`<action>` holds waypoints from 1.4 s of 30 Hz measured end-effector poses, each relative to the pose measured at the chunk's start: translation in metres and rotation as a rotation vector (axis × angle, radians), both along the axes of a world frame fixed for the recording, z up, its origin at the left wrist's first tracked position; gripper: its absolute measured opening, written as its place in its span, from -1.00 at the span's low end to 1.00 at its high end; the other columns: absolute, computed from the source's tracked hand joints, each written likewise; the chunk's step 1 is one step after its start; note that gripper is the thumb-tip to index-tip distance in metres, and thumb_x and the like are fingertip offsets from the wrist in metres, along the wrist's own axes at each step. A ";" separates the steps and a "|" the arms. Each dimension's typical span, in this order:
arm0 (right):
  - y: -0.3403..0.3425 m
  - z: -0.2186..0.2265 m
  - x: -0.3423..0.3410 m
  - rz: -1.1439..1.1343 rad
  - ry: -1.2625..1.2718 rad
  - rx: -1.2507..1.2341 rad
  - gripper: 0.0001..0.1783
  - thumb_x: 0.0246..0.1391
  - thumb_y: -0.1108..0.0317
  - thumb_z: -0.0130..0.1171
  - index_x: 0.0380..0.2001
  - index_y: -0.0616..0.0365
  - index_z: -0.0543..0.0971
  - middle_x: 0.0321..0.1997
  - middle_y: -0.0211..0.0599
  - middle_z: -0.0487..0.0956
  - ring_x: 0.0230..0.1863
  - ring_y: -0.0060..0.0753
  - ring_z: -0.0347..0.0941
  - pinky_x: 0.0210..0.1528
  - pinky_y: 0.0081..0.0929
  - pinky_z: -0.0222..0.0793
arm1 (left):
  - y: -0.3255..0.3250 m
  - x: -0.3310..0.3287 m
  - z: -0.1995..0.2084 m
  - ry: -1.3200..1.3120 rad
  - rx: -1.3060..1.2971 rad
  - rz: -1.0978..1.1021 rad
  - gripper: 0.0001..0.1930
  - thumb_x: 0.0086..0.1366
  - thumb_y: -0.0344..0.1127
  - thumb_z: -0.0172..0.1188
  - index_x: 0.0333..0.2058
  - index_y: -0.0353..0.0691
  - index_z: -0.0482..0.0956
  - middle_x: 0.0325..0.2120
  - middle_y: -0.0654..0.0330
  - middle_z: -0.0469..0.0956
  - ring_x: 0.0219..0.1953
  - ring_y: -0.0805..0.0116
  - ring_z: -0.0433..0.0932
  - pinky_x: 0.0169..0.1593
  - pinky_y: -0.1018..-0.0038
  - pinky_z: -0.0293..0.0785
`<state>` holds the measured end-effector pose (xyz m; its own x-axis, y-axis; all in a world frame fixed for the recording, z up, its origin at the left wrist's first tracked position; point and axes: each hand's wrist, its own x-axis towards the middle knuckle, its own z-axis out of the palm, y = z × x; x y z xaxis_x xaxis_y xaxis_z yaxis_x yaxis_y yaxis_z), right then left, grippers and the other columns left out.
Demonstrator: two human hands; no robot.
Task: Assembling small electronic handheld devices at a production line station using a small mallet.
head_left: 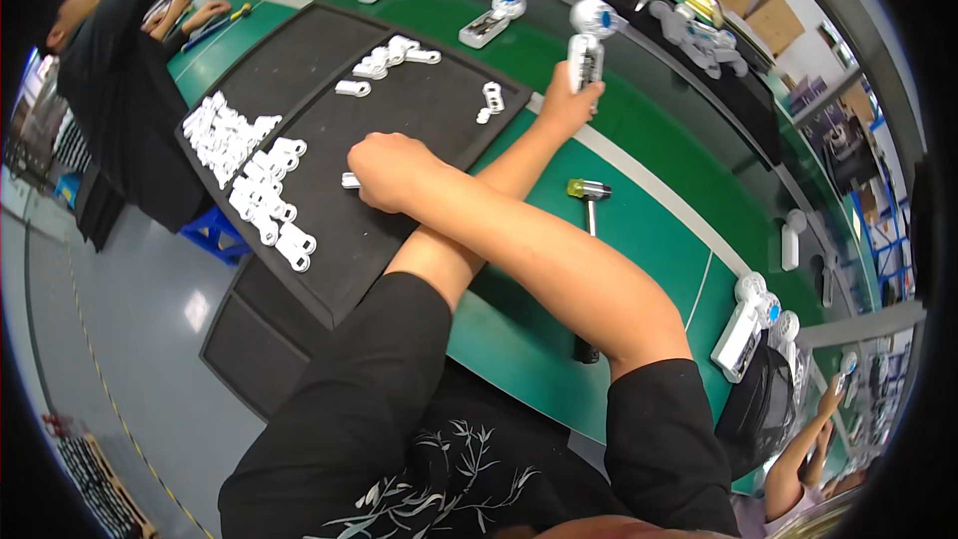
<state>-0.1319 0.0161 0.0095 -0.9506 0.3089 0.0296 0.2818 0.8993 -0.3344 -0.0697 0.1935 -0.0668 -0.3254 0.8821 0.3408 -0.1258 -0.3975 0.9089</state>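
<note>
Crossing forearms (554,250), partly hiding hammer (596,191), left hand (572,102) gripping white device (581,48), right hand (385,170) white piece (349,181)

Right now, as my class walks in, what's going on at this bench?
The person's arms are crossed. The left hand holds up a white round-headed device. The right hand is at the black tray, with a small white part peeking out beside it; its grip is hidden. More white parts lie in the tray, and a hammer lies on the green bench.
</note>
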 end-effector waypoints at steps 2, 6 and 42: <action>-0.003 0.006 0.010 -0.023 0.091 -0.081 -0.83 -0.12 0.46 0.17 -0.43 0.33 0.63 -0.28 0.11 0.61 -0.21 0.15 0.55 -0.21 -0.14 0.52 | -0.021 -0.007 -0.001 -0.199 -0.094 -0.066 -0.52 0.19 -0.37 0.26 0.00 -0.27 0.22 -0.38 0.14 0.47 -0.44 0.39 0.55 -0.46 0.46 0.52; 0.014 0.031 0.112 -0.104 0.459 -0.382 -0.69 -0.09 0.39 0.18 -0.23 0.28 0.64 -0.26 -0.14 0.58 -0.27 -0.27 0.53 -0.20 -0.40 0.46 | -0.087 -0.002 0.023 -0.371 -0.050 -0.111 -0.47 0.19 -0.41 0.25 0.06 -0.24 0.16 -0.31 0.11 0.45 -0.37 0.35 0.56 -0.43 0.42 0.54; 0.032 0.065 0.278 -0.740 0.612 -0.603 -0.43 -0.03 0.48 0.36 0.04 0.31 0.38 -0.39 -0.37 0.49 -0.39 -0.73 0.47 -0.33 -0.72 0.41 | -0.172 0.047 0.061 0.255 -0.080 -0.309 -0.06 0.04 -0.56 0.23 0.34 -0.21 -0.14 0.20 -0.06 0.21 0.25 0.08 0.28 0.17 0.22 0.35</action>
<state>0.1465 0.0477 0.0749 -0.4056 0.9102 0.0833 0.3172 0.2256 -0.9211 -0.0223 0.0213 -0.0060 0.0454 0.9522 0.3021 0.0053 -0.3027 0.9531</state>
